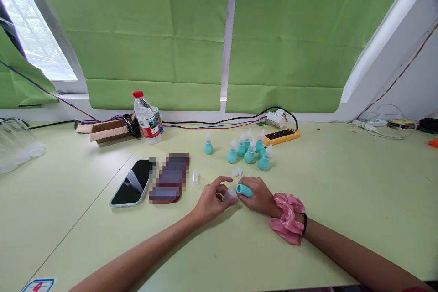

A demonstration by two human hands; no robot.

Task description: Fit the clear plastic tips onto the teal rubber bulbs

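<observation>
My left hand (212,200) pinches a small clear plastic nozzle (230,193) between its fingers, just left of my right hand. Wrapped around a teal rubber bulb (244,190), my right hand (258,195) turns the bulb's round opening toward the nozzle; a narrow gap appears between the two parts. Past my hands stand several teal bulbs with clear tips (249,155), like nasal aspirators, and one more such bulb (208,147) sits apart to their left. Small translucent pieces (237,172) lie just beyond my hands. A short clear tube (195,178) rests farther left.
A phone (132,183) and a dark red, pixelated flat item (170,178) lie left. Behind them stand a red-capped bottle (147,118), a can (158,120) and an open cardboard box (111,132). A yellow power strip (282,136) and cables line the table's back; clear plastic (20,148) sits far left.
</observation>
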